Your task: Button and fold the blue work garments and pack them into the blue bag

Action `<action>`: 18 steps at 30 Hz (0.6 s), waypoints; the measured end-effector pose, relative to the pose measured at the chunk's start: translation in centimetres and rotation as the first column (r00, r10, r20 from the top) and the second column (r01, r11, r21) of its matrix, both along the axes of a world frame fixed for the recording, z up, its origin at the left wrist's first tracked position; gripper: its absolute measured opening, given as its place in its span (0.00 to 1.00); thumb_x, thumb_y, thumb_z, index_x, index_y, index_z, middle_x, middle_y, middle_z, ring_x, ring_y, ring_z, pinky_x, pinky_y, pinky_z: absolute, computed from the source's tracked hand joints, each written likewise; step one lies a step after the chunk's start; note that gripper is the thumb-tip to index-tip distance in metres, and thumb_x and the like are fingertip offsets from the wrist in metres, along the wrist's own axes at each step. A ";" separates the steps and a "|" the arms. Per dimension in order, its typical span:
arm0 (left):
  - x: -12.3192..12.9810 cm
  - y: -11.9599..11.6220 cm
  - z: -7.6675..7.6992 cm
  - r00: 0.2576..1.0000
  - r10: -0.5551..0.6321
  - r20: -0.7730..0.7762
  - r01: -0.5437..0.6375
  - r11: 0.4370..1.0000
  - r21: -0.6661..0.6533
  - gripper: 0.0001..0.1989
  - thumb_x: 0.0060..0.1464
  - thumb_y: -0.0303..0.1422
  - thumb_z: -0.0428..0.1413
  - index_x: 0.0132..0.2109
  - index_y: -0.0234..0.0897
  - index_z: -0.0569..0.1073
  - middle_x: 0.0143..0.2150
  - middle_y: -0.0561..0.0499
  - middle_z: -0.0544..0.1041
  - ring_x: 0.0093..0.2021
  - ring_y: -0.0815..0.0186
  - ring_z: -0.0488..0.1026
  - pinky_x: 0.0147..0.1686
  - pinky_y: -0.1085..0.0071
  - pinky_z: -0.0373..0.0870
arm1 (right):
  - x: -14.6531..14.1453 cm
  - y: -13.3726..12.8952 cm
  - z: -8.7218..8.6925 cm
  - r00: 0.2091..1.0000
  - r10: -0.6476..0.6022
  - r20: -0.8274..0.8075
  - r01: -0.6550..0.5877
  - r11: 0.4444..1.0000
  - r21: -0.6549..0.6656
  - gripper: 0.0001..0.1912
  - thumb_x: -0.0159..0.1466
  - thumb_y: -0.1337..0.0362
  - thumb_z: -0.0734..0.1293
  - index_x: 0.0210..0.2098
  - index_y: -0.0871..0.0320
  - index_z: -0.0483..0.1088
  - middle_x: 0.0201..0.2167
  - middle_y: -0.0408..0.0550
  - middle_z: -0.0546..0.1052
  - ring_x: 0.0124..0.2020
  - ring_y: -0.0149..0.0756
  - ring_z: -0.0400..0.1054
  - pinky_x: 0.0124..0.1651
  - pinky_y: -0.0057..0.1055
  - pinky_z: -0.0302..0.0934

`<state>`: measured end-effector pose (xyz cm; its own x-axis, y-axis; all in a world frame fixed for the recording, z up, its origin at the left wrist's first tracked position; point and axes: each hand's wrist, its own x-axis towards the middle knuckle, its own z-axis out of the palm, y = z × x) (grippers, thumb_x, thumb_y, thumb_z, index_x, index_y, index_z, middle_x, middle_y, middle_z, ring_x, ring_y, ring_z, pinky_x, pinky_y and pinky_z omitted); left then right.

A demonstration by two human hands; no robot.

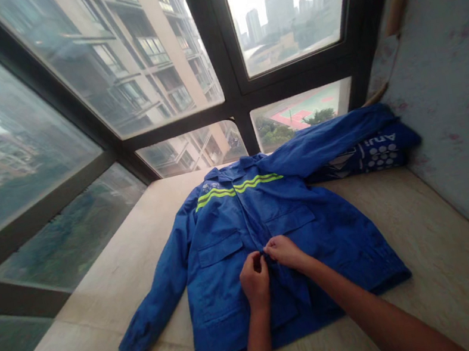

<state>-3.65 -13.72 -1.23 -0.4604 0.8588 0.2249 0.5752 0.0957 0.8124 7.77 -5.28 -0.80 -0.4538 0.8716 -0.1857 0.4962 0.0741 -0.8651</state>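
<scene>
A blue jacket (pixel 223 280) with yellow-green chest stripes lies spread on a pale ledge, collar toward the windows. One sleeve stretches out to the lower left; the other reaches over a dark blue box on the right. At the middle of the front opening, my left hand (pixel 255 278) pinches the jacket's edge. Just right of it and very close, my right hand (pixel 283 251) grips the other edge of the opening between its fingertips. The small spot between the fingertips is too tiny to make out.
The pale ledge (pixel 429 226) runs under the jacket. A dark blue box (pixel 380 153) with white print stands at the right rear. Dark-framed windows (pixel 236 108) border the back and left, and a patterned wall (pixel 464 117) rises at the right.
</scene>
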 end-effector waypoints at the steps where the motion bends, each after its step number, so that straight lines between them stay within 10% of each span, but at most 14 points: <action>1: 0.1 0.0 0.0 0.999 0.024 -0.032 -0.024 1.000 -0.002 0.11 0.54 0.37 0.55 0.41 0.37 0.77 0.39 0.45 0.80 0.39 0.58 0.77 0.42 0.61 0.73 | 0.1 -0.1 0.1 1.000 -0.003 0.001 0.003 1.000 0.010 0.13 0.63 0.64 0.63 0.28 0.61 0.76 0.21 0.46 0.78 0.25 0.32 0.71 0.28 0.24 0.55; 12: 0.2 0.3 0.2 0.985 0.027 -0.171 -0.042 0.996 -0.080 0.08 0.55 0.32 0.53 0.38 0.37 0.76 0.35 0.47 0.79 0.35 0.60 0.75 0.38 0.66 0.70 | 4.9 -4.7 2.6 0.998 -0.046 0.037 0.031 0.939 0.342 0.11 0.61 0.62 0.66 0.41 0.56 0.76 0.41 0.52 0.79 0.46 0.44 0.71 0.49 0.34 0.61; 18: 0.1 0.3 0.4 0.990 0.018 -0.140 -0.032 0.995 -0.099 0.12 0.56 0.35 0.51 0.40 0.35 0.76 0.37 0.43 0.80 0.37 0.57 0.77 0.41 0.62 0.72 | 5.8 -10.2 3.0 0.982 0.140 -0.125 -0.092 0.938 0.333 0.29 0.55 0.77 0.60 0.55 0.56 0.68 0.44 0.49 0.77 0.44 0.37 0.71 0.48 0.31 0.62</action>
